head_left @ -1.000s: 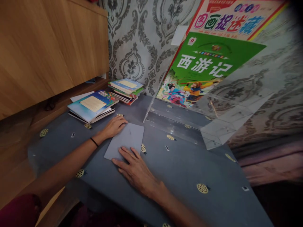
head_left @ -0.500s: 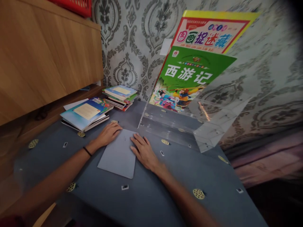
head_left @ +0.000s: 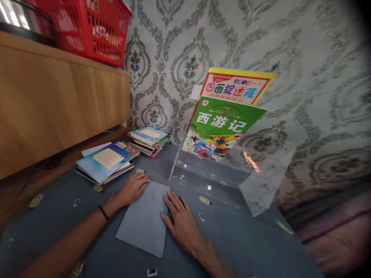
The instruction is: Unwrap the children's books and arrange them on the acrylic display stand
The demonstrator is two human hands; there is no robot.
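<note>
A flat grey sheet with rounded corners (head_left: 143, 222) lies on the grey tablecloth, with a small faint mark near its far end. My left hand (head_left: 133, 188) rests along its far left edge, palm down with fingers laid flat. On the opposite side, my right hand (head_left: 181, 220) lies with its fingers stretched out and apart, the fingertips at the sheet's right edge. Neither hand grips anything. Beyond my right hand stands a clear acrylic rack (head_left: 257, 193), which holds a green picture book (head_left: 223, 123) in front of a yellow-and-red book (head_left: 232, 85).
Two stacks of books, a nearer stack (head_left: 106, 164) and a farther stack (head_left: 149, 139), sit at the back left. Beside them is a wooden cabinet (head_left: 63, 92) with a red plastic basket (head_left: 87, 34) on top. Patterned wallpaper (head_left: 191, 50) covers the wall behind.
The view has tilted up, so the table sits lower in it and more of the red basket shows. Both hands stay by the grey sheet in nearly the same places.
</note>
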